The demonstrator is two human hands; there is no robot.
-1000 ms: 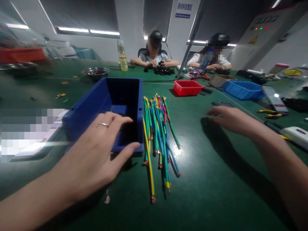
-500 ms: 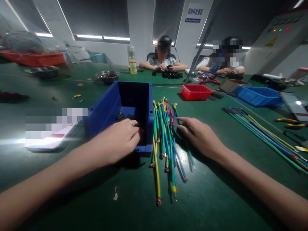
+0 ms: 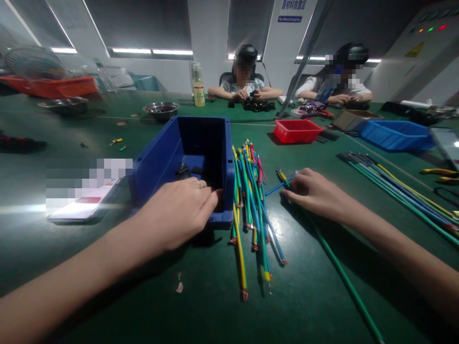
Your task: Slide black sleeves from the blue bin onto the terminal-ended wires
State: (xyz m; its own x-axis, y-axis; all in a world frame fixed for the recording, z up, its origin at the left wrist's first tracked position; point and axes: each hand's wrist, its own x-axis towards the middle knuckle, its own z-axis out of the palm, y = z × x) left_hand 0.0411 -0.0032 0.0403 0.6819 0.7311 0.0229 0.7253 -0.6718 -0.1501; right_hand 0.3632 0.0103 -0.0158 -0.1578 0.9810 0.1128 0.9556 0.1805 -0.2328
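Note:
My left hand (image 3: 179, 208) reaches over the low front of a dark blue bin (image 3: 154, 160). Its fingers curl inward and their tips are hidden, so what they hold, if anything, cannot be seen. Small black pieces (image 3: 182, 169) lie in the bin behind it. On the right, my right hand (image 3: 311, 193) is closed on a green wire (image 3: 340, 267), which runs down toward the lower right. A blue wire (image 3: 281, 188) crosses at these fingertips. Between my hands, beside the bin, lies a bunch of cut wires (image 3: 247, 191) in green, yellow, blue and red, several with bare copper ends.
Longer wires (image 3: 394, 191) lie at right, near yellow-handled pliers (image 3: 437, 172). Farther back are a red tray (image 3: 297, 131), a light blue bin (image 3: 396, 135), a metal bowl (image 3: 161, 110) and a bottle (image 3: 198, 86). A phone (image 3: 86, 203) rests at left. Two people sit opposite.
My right hand has moved right, away from the bunch, and now holds the green wire, drawn out apart from the rest. My left hand stays in the bin. The view has shifted slightly.

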